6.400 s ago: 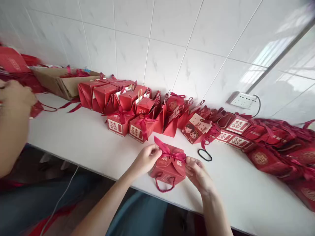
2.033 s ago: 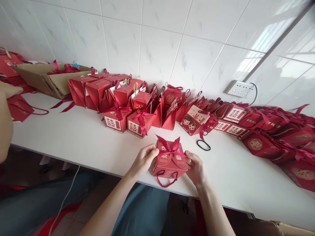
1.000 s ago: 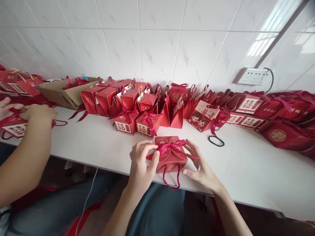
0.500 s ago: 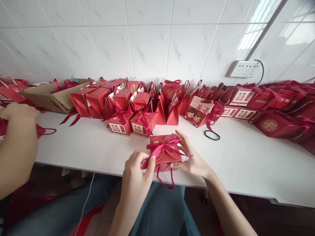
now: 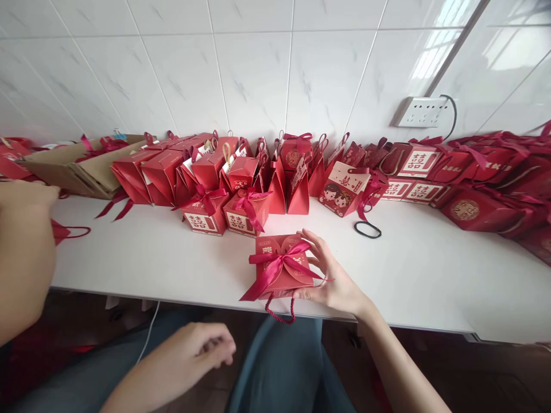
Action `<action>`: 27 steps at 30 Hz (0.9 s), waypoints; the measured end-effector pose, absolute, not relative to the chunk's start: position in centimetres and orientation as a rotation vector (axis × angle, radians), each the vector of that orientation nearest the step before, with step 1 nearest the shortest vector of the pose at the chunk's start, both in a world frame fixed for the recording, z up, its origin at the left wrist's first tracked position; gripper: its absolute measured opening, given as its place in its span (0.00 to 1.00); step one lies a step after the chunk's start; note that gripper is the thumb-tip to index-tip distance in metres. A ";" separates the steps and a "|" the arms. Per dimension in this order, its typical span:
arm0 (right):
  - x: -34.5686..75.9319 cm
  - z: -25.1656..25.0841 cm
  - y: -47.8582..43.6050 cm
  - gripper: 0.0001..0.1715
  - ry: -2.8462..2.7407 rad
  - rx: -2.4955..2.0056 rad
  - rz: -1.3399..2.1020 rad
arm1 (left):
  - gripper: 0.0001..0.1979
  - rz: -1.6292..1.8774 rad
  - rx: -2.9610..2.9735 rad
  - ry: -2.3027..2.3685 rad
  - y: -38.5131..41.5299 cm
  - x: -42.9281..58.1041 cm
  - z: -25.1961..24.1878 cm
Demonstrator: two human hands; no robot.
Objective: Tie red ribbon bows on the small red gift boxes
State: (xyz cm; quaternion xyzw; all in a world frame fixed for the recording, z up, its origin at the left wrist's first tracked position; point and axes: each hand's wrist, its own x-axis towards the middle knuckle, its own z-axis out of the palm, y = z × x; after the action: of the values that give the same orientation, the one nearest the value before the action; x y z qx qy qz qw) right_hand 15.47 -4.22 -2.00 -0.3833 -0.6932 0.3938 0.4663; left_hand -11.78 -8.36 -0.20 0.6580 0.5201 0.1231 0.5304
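Note:
A red gift box [image 5: 284, 275] with a magenta ribbon bow [image 5: 282, 261] on top stands near the table's front edge. My right hand [image 5: 329, 275] grips its right side, thumb at the front and fingers behind. A twisted cord handle [image 5: 279, 315] droops from the box over the edge. My left hand [image 5: 210, 347] is below the table edge, away from the box, its fingers loosely curled, with nothing visible in it and slight motion blur. Just behind the held box are two small red boxes [image 5: 204, 212] with bows and white labels.
Rows of red boxes [image 5: 159, 178] line the tiled wall, with more stacked boxes [image 5: 477, 212] at the right. A brown cardboard box [image 5: 73, 172] holds ribbons. A black loop [image 5: 368, 229] lies on the white table [image 5: 400, 275]. Another person's arm [image 5: 26, 252] reaches in at left.
My left hand has let go of the ribbon and box, moving down and left below the table edge. My right hand stays on the box. The view has shifted slightly.

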 end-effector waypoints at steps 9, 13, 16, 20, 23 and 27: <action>16.8 -1.6 -6.2 0.40 -1.572 -1.056 1.002 | 0.09 1.094 2.218 1.064 -0.5 -7.4 3.4; 16.6 -0.6 -7.6 0.29 -1.320 -1.331 0.964 | 0.12 0.940 2.227 0.901 0.0 -5.7 2.7; 15.7 0.3 -7.8 0.31 -1.363 -1.483 1.038 | 0.15 0.938 2.209 0.853 -0.4 -5.9 2.5; 14.6 0.8 -7.7 0.29 -1.379 -1.533 1.088 | 0.16 0.902 2.263 0.860 -0.5 -5.9 2.5; 14.1 1.0 -8.1 0.28 -1.365 -1.490 1.126 | 0.17 0.901 2.283 0.857 -0.5 -5.7 2.3; 13.6 1.4 -9.1 0.27 -1.383 -1.476 1.191 | 0.18 0.924 2.239 0.875 -0.4 -5.7 1.9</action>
State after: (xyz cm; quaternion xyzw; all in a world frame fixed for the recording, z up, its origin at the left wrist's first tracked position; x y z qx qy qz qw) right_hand 13.59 -9.08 1.45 -0.5798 -0.5434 0.4679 0.3869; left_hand -5.66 -0.44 1.90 0.8349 0.3262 0.3444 0.2793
